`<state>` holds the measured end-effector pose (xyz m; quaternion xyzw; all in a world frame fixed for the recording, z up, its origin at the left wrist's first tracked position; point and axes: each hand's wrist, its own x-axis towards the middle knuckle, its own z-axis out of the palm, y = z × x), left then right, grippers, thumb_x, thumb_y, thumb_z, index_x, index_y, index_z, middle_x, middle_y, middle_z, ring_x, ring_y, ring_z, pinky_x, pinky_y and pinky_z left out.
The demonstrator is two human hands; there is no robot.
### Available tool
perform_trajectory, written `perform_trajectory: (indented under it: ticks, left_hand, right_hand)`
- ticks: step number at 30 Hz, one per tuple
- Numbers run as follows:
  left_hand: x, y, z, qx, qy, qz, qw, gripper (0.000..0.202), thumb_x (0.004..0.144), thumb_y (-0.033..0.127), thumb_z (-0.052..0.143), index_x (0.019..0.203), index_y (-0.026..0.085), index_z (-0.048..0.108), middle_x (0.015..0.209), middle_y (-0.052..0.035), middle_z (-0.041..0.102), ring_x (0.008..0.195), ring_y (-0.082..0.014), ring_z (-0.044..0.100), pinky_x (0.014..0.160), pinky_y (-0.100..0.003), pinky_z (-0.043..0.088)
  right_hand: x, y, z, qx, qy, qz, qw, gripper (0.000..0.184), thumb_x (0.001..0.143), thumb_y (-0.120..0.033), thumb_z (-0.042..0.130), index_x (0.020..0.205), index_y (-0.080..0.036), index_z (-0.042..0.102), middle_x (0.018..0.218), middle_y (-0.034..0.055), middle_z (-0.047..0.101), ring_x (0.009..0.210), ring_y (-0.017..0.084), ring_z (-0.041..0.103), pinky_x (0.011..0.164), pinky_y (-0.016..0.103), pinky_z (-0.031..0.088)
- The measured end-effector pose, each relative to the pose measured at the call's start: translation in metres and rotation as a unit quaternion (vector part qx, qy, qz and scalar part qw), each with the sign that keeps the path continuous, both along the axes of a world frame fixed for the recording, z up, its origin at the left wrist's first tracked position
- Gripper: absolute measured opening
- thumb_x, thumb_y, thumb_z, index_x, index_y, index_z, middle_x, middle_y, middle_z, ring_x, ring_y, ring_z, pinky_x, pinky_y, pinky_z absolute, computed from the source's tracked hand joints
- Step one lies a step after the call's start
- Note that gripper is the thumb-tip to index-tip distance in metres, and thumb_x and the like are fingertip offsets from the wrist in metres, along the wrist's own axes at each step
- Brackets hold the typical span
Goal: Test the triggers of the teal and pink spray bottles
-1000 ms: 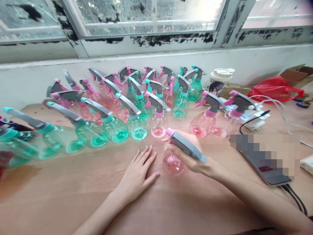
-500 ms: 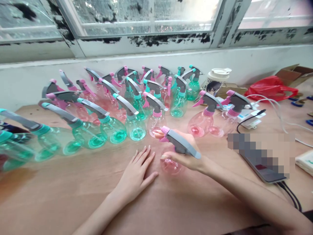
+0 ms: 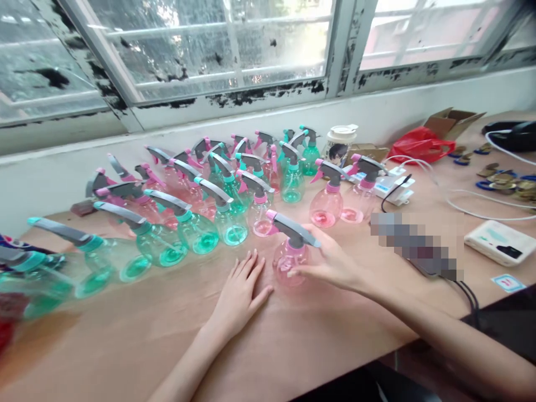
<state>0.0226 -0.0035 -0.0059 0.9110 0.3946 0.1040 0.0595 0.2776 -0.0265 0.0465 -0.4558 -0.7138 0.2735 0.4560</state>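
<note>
The pink spray bottle point(image 3: 290, 258) now stands up straight on the table point(image 3: 125, 346), just on the near side of the rows of green and pink bottles point(image 3: 196, 229); a moment ago the right hand point(image 3: 335, 263) held it up by its top. That hand now curls softly around the bottle's round side, so the bottle looks set down beside the others. The left hand point(image 3: 238, 293) stays flat and open on the table, just left of the bottle, holding nothing.
</note>
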Motion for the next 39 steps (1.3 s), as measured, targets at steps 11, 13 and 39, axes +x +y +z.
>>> perform_trajectory:
  ticks: [11, 13, 39]
  left_hand:
    - [0.004, 0.002, 0.001, 0.021, 0.007, 0.004, 1.0, 0.056, 0.1, 0.045, 0.047, 0.144, 0.011, 0.044, 0.155, -0.0183, 0.035, 0.145, -0.0315, 0.029, 0.116, -0.054, 0.025]
    - [0.004, 0.002, 0.001, 0.021, 0.012, 0.007, 1.0, 0.056, 0.1, 0.044, 0.047, 0.144, 0.011, 0.045, 0.154, -0.0181, 0.036, 0.144, -0.0314, 0.029, 0.116, -0.054, 0.025]
    - [-0.001, 0.0, 0.001, 0.02, 0.01, 0.005, 1.0, 0.056, 0.1, 0.046, 0.047, 0.148, 0.018, 0.04, 0.155, -0.0135, 0.036, 0.144, -0.0309, 0.029, 0.115, -0.053, 0.028]
  right_hand:
    - [0.012, -0.007, -0.017, 0.017, -0.081, -0.154, 0.985, 0.052, 0.079, -0.041, 0.074, 0.122, -0.017, 0.056, 0.118, 0.0141, 0.063, 0.115, 0.031, 0.058, 0.1, 0.049, 0.046]
    - [0.019, 0.005, -0.018, 0.021, -0.082, -0.17, 0.982, 0.052, 0.082, -0.039, 0.071, 0.126, -0.016, 0.055, 0.121, 0.0161, 0.061, 0.119, 0.034, 0.056, 0.103, 0.053, 0.043]
    - [0.018, 0.075, -0.021, 0.049, -0.069, -0.188, 0.979, 0.065, 0.086, -0.021, 0.062, 0.146, -0.015, 0.04, 0.149, 0.0189, 0.045, 0.142, 0.033, 0.038, 0.116, 0.054, 0.033]
